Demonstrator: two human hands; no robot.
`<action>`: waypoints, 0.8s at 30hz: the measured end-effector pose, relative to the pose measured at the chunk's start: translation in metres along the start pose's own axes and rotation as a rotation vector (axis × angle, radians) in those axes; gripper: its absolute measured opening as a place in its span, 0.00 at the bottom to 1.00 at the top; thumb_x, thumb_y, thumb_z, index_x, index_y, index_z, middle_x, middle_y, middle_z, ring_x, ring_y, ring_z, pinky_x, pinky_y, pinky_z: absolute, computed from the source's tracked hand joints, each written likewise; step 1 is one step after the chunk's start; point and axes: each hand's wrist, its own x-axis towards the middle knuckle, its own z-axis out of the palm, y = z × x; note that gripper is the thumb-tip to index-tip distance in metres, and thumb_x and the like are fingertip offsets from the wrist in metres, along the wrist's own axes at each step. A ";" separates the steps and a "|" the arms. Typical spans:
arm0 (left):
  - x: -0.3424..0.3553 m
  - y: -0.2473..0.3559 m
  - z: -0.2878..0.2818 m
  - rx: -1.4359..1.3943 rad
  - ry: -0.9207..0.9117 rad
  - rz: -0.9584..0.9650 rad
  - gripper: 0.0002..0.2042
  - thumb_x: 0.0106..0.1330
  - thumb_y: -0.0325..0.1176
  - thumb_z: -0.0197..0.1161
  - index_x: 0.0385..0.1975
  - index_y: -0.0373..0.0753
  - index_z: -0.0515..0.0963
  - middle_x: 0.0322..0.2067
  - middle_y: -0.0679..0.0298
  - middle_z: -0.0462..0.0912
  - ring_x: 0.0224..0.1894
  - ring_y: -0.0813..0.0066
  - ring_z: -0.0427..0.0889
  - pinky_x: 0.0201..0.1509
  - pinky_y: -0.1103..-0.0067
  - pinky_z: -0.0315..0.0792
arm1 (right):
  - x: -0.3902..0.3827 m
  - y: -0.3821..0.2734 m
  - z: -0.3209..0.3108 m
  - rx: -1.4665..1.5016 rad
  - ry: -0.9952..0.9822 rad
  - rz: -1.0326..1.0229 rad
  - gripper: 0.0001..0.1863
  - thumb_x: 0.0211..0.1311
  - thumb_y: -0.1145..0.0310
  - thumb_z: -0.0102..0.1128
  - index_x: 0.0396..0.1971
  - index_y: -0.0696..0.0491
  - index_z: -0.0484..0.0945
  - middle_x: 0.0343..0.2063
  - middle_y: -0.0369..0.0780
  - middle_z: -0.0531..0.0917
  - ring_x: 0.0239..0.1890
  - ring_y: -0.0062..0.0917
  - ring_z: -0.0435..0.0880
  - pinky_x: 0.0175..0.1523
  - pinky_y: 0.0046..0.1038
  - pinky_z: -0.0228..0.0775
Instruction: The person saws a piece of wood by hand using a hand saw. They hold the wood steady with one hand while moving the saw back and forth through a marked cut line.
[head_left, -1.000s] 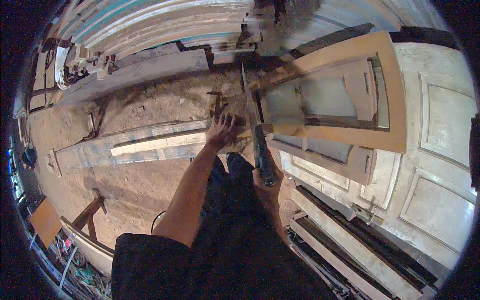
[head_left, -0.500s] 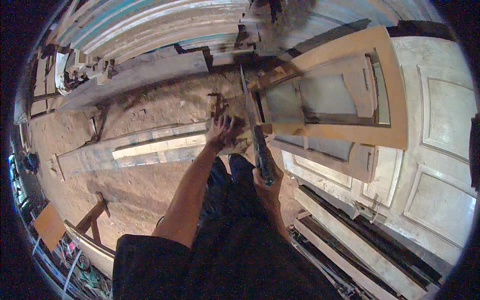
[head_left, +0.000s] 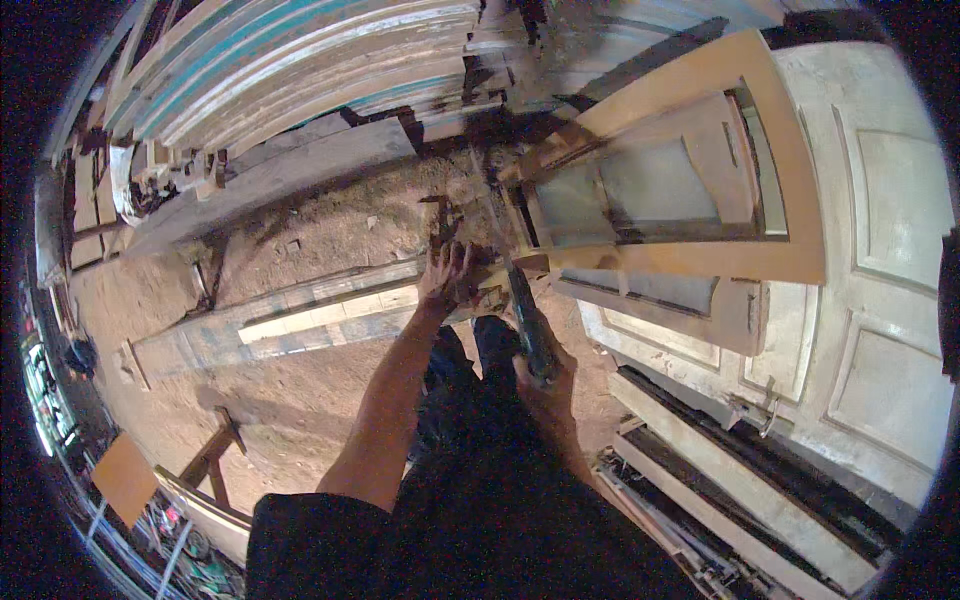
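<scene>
My right hand (head_left: 548, 385) is wrapped round the dark handle of a handsaw (head_left: 526, 308). Its long, tapering blade points away from me and is blurred toward the tip. Just left of the blade, my left hand (head_left: 450, 275) bears down on the near-right end of a pale wooden strip (head_left: 330, 312), fingers bent over it. What lies beneath the palm is hidden. The strip rests lengthwise on a worn plank bench (head_left: 195, 335). A dark clamp-like piece (head_left: 438, 212) shows just beyond my fingers. Where the blade meets the wood is hard to make out.
An orange-brown door frame (head_left: 790, 255) with glazed panels leans to the right, before a whitish panelled door (head_left: 895, 290). Long boards (head_left: 740, 480) lie at the lower right. Stacked planks (head_left: 330, 60) fill the far side. A wooden trestle (head_left: 215, 450) stands on the earth floor (head_left: 290, 370) at left.
The saw and my right hand have shifted slightly back toward me, and the blade is more blurred. My left hand stays on the strip. The whole view has turned a little.
</scene>
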 end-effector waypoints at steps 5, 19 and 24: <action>-0.003 0.001 -0.012 -0.056 0.026 -0.001 0.54 0.51 0.68 0.65 0.73 0.38 0.53 0.69 0.48 0.60 0.71 0.47 0.57 0.71 0.49 0.53 | -0.051 -0.024 -0.028 -0.133 -0.037 0.055 0.36 0.53 0.78 0.59 0.67 0.59 0.67 0.53 0.49 0.83 0.53 0.28 0.84 0.54 0.28 0.76; -0.011 -0.002 -0.011 -0.105 0.197 0.012 0.49 0.49 0.63 0.67 0.70 0.42 0.60 0.64 0.47 0.65 0.63 0.45 0.65 0.66 0.49 0.59 | -0.048 -0.035 -0.030 -0.136 -0.033 0.122 0.37 0.51 0.80 0.59 0.67 0.55 0.69 0.40 0.40 0.87 0.33 0.17 0.81 0.42 0.25 0.75; -0.020 -0.006 -0.023 -0.027 0.169 0.010 0.49 0.52 0.58 0.68 0.72 0.38 0.56 0.65 0.45 0.64 0.68 0.47 0.62 0.70 0.49 0.55 | 0.004 -0.019 -0.003 -0.015 0.001 -0.043 0.36 0.54 0.79 0.60 0.67 0.58 0.68 0.52 0.44 0.84 0.48 0.21 0.83 0.53 0.26 0.74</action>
